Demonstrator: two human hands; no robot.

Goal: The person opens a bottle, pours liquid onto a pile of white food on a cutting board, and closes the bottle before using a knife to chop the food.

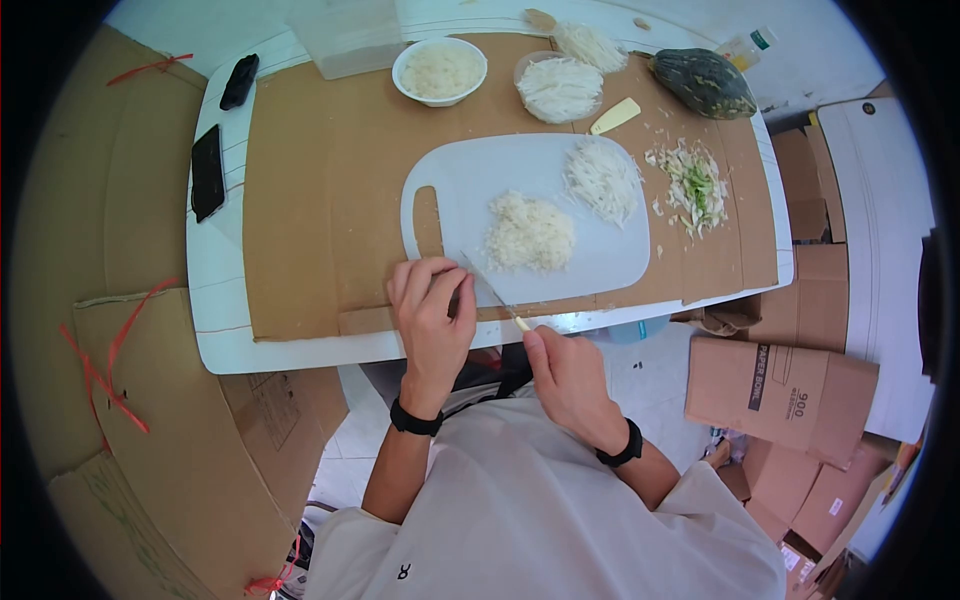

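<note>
**Knife work at the near edge of the board**

From my feed, the right hand [568, 375] is closed around the pale handle of a thin-bladed knife [492, 292]. The blade angles up toward 11 o'clock onto the white plastic cutting board [470, 190]. The left hand [432, 305] sits palm down at the board's 7 o'clock corner. Its fingers [425, 275] are curled just beside the blade, and I cannot tell whether they pinch anything beneath them.

The heap of finely chopped white vegetable [530, 232] lies mid-board, at 1 o'clock from the knife tip. The loose pile of white strips [603, 178] waits farther off at 2 o'clock, apart from the heap.

I judge this a pause between cuts, with one batch minced and the strips not yet reduced. A further cut calls for drawing strips under the blade and keeping the left knuckles tucked back.

Green-white peelings [692, 185] lie on the brown cardboard sheet [320, 200] covering the counter, at 3 o'clock from the board.
</note>
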